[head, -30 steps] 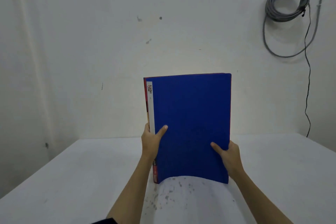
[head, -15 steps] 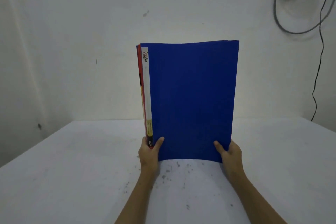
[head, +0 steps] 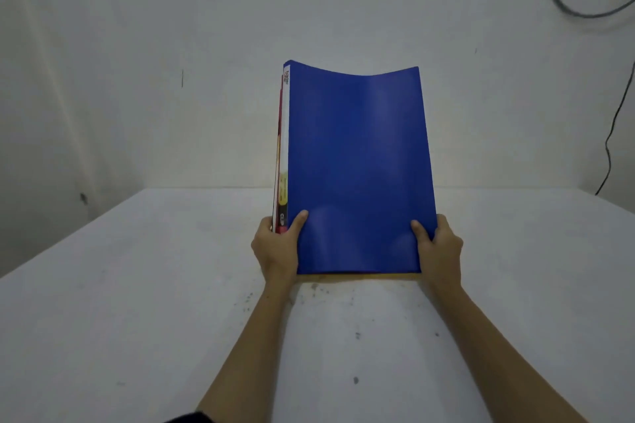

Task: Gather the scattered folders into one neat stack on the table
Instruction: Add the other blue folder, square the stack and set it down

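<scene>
1. Plain off-white wall (head: 171, 62) fills the background; scuffed, with a few dark marks.
2. Flat white tabletop (head: 120, 302) runs from the near edge of view to the wall. Small dark specks are scattered on it just below the folders.
3. Stack of thin plastic folders (head: 357, 165) is held above the tabletop in front of me, centred in view and tilted so the top edge leans away. The topmost cover is deep blue and bows inward along its top edge. Whether the bottom edge touches the tabletop, I cannot tell.
4. At the stack's left side, a narrow white spine label strip (head: 285, 148) with small print shows, and beside it a red folder edge (head: 279, 134). A thin yellow edge peeks out along the bottom of the stack.
5. My left hand (head: 275, 247) has its grip closed on the lower left corner of the stack: thumb on the blue cover, fingers wrapped behind the spine side.
6. My right hand (head: 441, 247) has its grip closed on the lower right corner: thumb pressed on the blue cover, fingers behind.
7. Grey cable loop (head: 591, 12) hangs on the wall at upper right; blurred.
8. Thin black cord (head: 615, 127) drops down the wall at the right edge to tabletop level.
</scene>
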